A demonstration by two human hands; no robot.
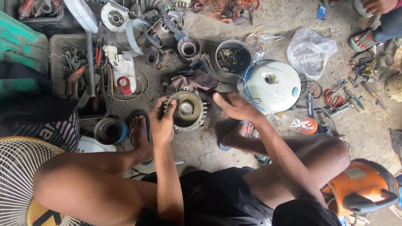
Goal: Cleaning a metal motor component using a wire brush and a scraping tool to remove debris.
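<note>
I squat on a concrete floor over a round finned metal motor housing (187, 111) that lies open side up between my feet. My left hand (161, 121) grips its left rim, thumb on top. My right hand (236, 106) hovers flat just right of the housing, fingers spread and blurred, holding nothing. A dark rag (197, 79) lies right behind the housing.
A white dome-shaped cover (272, 86) with a blue hose sits to the right. A tray of hand tools (79, 75) lies at left, a stator (109, 130) by my left foot. Red-handled pliers (333, 99), a plastic bag (310, 50), an orange machine (362, 186), a fan grille (19, 167); another person's feet top right.
</note>
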